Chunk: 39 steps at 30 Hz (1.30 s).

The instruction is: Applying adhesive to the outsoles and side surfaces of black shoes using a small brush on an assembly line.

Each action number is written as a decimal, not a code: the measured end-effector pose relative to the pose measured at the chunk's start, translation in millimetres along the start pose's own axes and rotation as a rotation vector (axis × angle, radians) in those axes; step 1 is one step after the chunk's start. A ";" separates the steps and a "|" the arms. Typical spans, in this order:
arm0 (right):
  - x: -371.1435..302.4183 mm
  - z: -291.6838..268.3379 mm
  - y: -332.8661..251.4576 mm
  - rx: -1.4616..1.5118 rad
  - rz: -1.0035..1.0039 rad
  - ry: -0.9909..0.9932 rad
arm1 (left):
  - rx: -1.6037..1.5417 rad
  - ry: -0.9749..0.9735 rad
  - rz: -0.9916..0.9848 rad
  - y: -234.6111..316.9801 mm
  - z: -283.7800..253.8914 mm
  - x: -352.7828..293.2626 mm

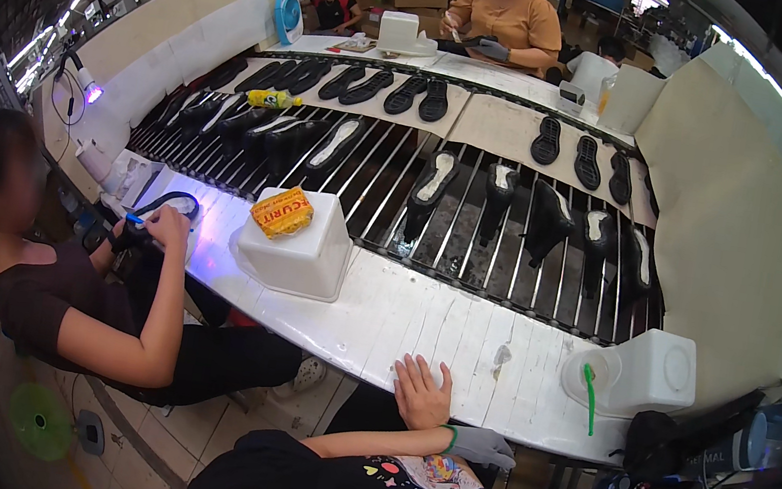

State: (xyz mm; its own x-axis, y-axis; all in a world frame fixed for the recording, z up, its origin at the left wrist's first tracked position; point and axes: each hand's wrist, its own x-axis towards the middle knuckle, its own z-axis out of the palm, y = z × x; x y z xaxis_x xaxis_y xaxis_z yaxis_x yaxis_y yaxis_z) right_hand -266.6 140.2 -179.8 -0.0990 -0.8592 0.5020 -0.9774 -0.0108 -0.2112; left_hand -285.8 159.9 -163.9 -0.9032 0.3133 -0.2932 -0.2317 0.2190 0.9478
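Note:
My right hand (422, 393) is bare and lies palm down near the close edge of the white worktable (410, 323). Its fingers are spread, with nothing in them. In front of its wrist crosses my left forearm, ending in my left hand (484, 448), which wears a grey glove with a green cuff. The gloved fingers stretch out to the right and hold nothing that I can see. Beyond the table edge, black shoe uppers with pale undersides, such as this one (434, 188), rest sole-side up on a rack of metal rollers (460, 224).
Left of my hands stands an upturned white tub (294, 250) with a yellow packet (282, 212) on it. A white container (660, 371) and a green-handled brush (587, 400) are at right. Black soles (434, 101) line the far board. Co-workers (126, 326) sit left and across.

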 end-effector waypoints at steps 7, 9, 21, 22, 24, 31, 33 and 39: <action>-0.4 1.2 1.1 -0.003 -0.005 -0.007 | -0.026 -0.028 0.005 2.9 -0.4 -2.8; 0.1 0.9 -0.1 -0.007 -0.003 0.011 | -0.019 -0.006 -0.016 3.7 -0.3 -3.4; 2.8 -1.7 -5.2 -0.082 0.105 0.006 | 0.057 0.044 0.016 3.1 0.3 -8.1; 2.3 -1.7 -5.1 -0.066 0.111 -0.007 | 0.039 0.045 -0.002 3.5 -0.1 -7.5; 1.9 -1.7 -4.4 -0.057 0.114 -0.014 | 0.018 0.012 -0.020 3.7 -0.8 -5.9; -0.1 -0.9 -3.9 -0.048 0.102 -0.018 | -0.109 0.051 -0.049 -5.8 5.0 0.0; -0.3 -1.2 -3.2 -0.051 0.102 -0.015 | -0.074 0.010 -0.053 -6.4 3.7 2.9; -1.9 -2.5 -2.5 -0.076 0.090 -0.026 | 0.048 -0.037 -0.038 -0.3 1.3 4.8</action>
State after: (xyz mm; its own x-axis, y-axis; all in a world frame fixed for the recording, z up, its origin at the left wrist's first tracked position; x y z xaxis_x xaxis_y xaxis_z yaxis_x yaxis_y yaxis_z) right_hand -264.4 143.1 -178.0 -0.1833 -0.8679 0.4617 -0.9762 0.1053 -0.1897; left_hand -289.5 162.6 -165.7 -0.8798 0.3381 -0.3342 -0.2473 0.2750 0.9291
